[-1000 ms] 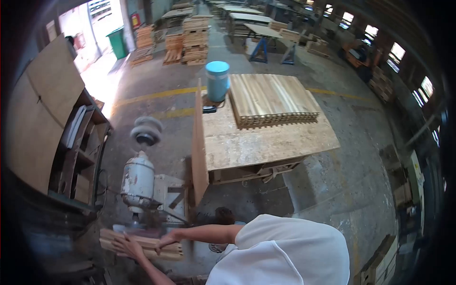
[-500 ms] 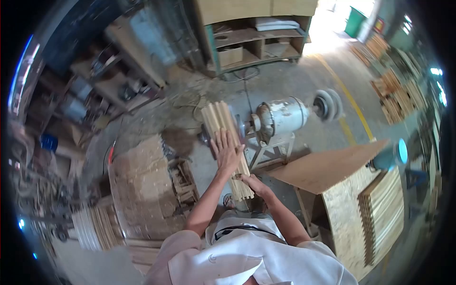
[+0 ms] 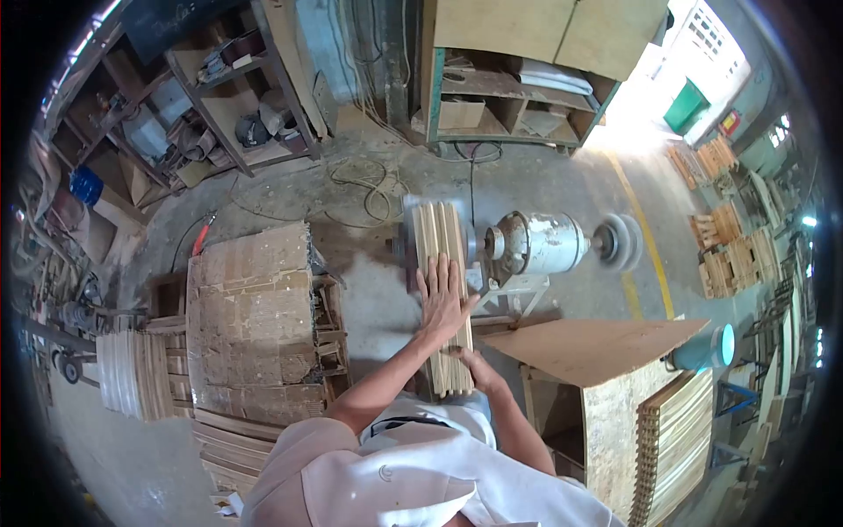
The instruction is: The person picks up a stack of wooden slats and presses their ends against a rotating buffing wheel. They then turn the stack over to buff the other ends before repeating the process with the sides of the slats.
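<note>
A bundle of long, pale wooden strips (image 3: 442, 230) lies lengthwise in front of my body, its far end over a blurred wheel (image 3: 406, 239) of the machine. My left hand (image 3: 446, 303) lies flat on top of the strips with its fingers spread. Lower down, my right hand (image 3: 477, 367) grips the right edge of the bundle near its close end; its fingers are partly hidden beneath. Right of the strips is a worn white motor (image 3: 549, 243) with a round blurred wheel (image 3: 617, 243) on its far side.
A cardboard-covered stack (image 3: 250, 316) stands at the left. On the right, a brown board (image 3: 597, 347) and stacked wavy strips (image 3: 676, 439) rest on a crate, beside a blue bucket (image 3: 716, 348). A cabinet (image 3: 518, 79) and a coiled hose (image 3: 373, 189) are ahead.
The view has turned, so the surroundings sit differently. The strips now point more nearly straight ahead. Both hands remain on the bundle.
</note>
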`<state>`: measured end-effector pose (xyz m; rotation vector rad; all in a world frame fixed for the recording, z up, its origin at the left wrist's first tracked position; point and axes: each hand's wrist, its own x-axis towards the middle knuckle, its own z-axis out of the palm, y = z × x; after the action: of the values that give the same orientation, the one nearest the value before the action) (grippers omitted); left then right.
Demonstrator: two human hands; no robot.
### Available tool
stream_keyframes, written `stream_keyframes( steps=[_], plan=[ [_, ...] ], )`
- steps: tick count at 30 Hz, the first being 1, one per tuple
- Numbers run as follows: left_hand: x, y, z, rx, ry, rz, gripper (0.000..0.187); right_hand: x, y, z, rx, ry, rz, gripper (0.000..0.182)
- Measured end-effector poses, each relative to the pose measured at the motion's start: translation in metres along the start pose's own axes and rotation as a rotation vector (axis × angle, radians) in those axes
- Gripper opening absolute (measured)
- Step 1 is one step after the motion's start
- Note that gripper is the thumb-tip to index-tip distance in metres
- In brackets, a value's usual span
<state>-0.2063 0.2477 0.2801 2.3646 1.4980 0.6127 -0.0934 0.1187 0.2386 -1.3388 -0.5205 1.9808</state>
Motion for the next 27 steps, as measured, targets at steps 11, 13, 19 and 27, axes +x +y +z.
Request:
stream_keyframes(
  steps=[11,13,19,27],
  plan=[
    [0.095,-0.026,0.003,0.035,0.01,0.048,0.084,0.067,-0.059,0.026,0.657,-0.532,-0.022,0.07],
    [0.112,-0.03,-0.001,0.042,-0.068,0.005,0.085,0.078,-0.071,0.03,0.671,-0.538,-0.01,0.07],
    [0.09,-0.022,-0.006,-0.07,-0.102,0.065,0.085,0.059,-0.053,0.036,0.682,-0.442,-0.068,0.071],
    [0.057,0.002,-0.01,0.064,-0.16,0.054,0.086,0.019,-0.029,0.04,0.711,-0.375,-0.051,0.078]
  ],
)
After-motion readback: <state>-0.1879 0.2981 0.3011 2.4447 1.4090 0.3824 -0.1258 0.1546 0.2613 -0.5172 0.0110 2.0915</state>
